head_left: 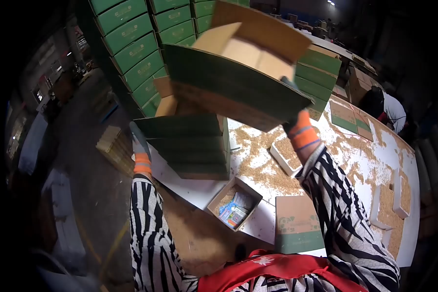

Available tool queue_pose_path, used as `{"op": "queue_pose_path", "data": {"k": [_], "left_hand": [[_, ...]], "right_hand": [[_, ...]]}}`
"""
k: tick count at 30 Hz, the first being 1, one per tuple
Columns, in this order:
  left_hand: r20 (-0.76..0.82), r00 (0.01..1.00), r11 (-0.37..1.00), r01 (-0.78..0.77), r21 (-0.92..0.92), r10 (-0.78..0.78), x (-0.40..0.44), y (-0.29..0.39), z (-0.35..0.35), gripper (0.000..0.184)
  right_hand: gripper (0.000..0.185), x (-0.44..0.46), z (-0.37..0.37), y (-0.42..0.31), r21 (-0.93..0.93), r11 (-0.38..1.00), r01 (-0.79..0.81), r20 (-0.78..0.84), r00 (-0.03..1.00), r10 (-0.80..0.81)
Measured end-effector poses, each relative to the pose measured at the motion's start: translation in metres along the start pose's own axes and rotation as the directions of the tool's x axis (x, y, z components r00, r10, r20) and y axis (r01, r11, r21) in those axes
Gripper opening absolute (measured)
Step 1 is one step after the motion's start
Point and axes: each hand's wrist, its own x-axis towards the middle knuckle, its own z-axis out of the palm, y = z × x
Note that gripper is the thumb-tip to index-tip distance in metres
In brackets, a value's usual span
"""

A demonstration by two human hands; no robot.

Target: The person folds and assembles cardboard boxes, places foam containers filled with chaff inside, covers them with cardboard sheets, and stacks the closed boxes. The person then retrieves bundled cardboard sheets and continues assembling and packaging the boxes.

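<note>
My right hand, in a dark glove with an orange cuff, grips the right end of an open cardboard box. This box is green outside and brown inside, and it is held tilted above the table. My left hand, gloved the same way, lies with its fingers stretched along the left side of a stack of green cartons. Brown flaps stand up behind the top of that stack, partly hidden by the raised box. Below the stack, a small open box holds printed packets.
Tall rows of green cartons rise behind. The white table carries scattered brown bits, white trays and a flat brown-green carton. More green cartons stand at the back right. A person bends beside the table's far right edge.
</note>
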Motion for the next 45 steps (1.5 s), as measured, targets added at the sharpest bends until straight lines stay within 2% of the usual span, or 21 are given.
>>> {"op": "queue_pose_path", "data": {"k": [4,6,9,13,14,17,20,25,26,27,29,30,32,33,35,39,40,41,43,44,45], "left_hand": [[0.047,0.954,0.95,0.299,-0.087,-0.295,-0.013,0.05,-0.013,0.047],[0.048,0.943,0.938,0.321,0.131,-0.33,-0.019,0.021,-0.016,0.048],[0.042,0.907,0.887,0.398,0.234,-0.419,-0.019,0.049,-0.029,0.049],[-0.024,0.978,0.948,0.208,0.241,-0.208,-0.02,0.121,-0.042,0.05],[-0.072,0.982,0.984,0.176,0.033,-0.173,-0.039,0.17,-0.044,0.05],[0.052,0.996,0.945,-0.057,-0.323,0.078,-0.162,0.323,-0.027,0.046],[0.797,0.562,0.878,0.239,-0.415,0.223,-0.299,0.395,-0.014,0.046],[0.87,0.188,0.507,0.858,0.08,-0.456,-0.502,0.339,0.083,0.057],[0.822,0.093,0.44,0.875,0.202,-0.562,-0.515,0.33,0.098,0.056],[0.74,0.126,0.428,0.873,0.234,-0.66,-0.501,0.356,0.103,0.053],[0.788,-0.019,0.06,0.996,0.071,-0.615,-0.46,0.427,0.096,0.032],[0.923,0.227,0.568,0.823,-0.012,-0.309,-0.469,0.402,0.095,0.034],[0.955,0.15,0.477,0.879,-0.01,-0.256,-0.475,0.393,0.099,0.035],[0.869,-0.175,-0.144,0.982,0.121,-0.462,-0.47,0.416,0.1,0.034],[0.792,0.171,0.342,0.938,0.051,-0.586,-0.461,0.45,0.095,0.035],[0.797,0.321,0.146,0.946,-0.288,-0.512,-0.443,0.478,0.083,0.043],[0.807,0.339,0.131,0.94,-0.316,-0.484,-0.444,0.465,0.08,0.043],[0.772,0.491,0.39,0.856,-0.341,-0.404,-0.439,0.464,0.069,0.044],[0.945,0.328,0.919,0.366,-0.144,0.018,-0.428,0.404,0.037,0.051],[0.935,0.303,0.637,0.761,-0.121,-0.184,-0.409,0.463,0.019,0.054],[0.926,0.376,0.587,0.75,-0.306,0.001,-0.379,0.523,0.01,0.057]], "right_hand": [[0.087,0.017,0.081,0.056,-0.497,0.806,-0.323,0.023,0.923,0.384],[0.097,0.043,0.087,0.149,-0.847,0.532,-0.012,0.07,0.989,0.134],[0.094,0.016,0.1,0.132,-0.883,0.453,-0.126,-0.015,0.97,0.242],[0.077,-0.034,0.016,0.086,-0.569,0.783,-0.25,0.191,0.886,0.422],[0.068,-0.052,-0.029,0.09,-0.696,0.718,-0.01,0.224,0.947,0.23],[0.052,-0.149,-0.167,0.045,-0.809,0.572,-0.133,-0.009,0.977,0.214],[0.044,-0.242,-0.368,0.001,-0.775,0.431,-0.462,-0.487,0.871,0.058],[0.08,-0.306,-0.481,-0.079,-0.584,-0.385,-0.714,-0.696,0.685,-0.214],[0.091,-0.317,-0.512,-0.077,-0.607,-0.191,-0.771,-0.785,0.619,-0.006],[0.092,-0.316,-0.484,-0.078,-0.547,-0.373,-0.75,-0.762,0.63,-0.151],[0.087,-0.32,-0.498,-0.085,-0.591,-0.184,-0.786,-0.781,0.614,-0.114],[0.086,-0.321,-0.495,-0.092,-0.581,-0.179,-0.794,-0.796,0.6,-0.077],[0.08,-0.327,-0.519,-0.095,-0.614,-0.107,-0.782,-0.785,0.619,-0.013],[0.078,-0.326,-0.525,-0.098,-0.6,-0.046,-0.798,-0.799,0.602,-0.017],[0.077,-0.327,-0.532,-0.106,-0.591,0.077,-0.803,-0.797,0.596,0.095],[0.076,-0.323,-0.536,-0.144,-0.736,0.178,-0.653,-0.67,0.74,-0.058],[0.074,-0.32,-0.553,-0.143,-0.763,0.437,-0.476,-0.563,0.822,-0.087],[0.063,-0.316,-0.521,-0.167,-0.615,0.746,-0.256,-0.489,0.866,-0.106],[0.048,-0.318,-0.51,-0.199,-0.424,0.892,-0.157,-0.381,0.924,-0.018],[0.043,-0.323,-0.492,-0.222,-0.474,0.854,-0.213,-0.365,0.93,0.03],[0.037,-0.328,-0.479,-0.241,-0.523,0.811,-0.263,-0.348,0.934,0.078]]}}
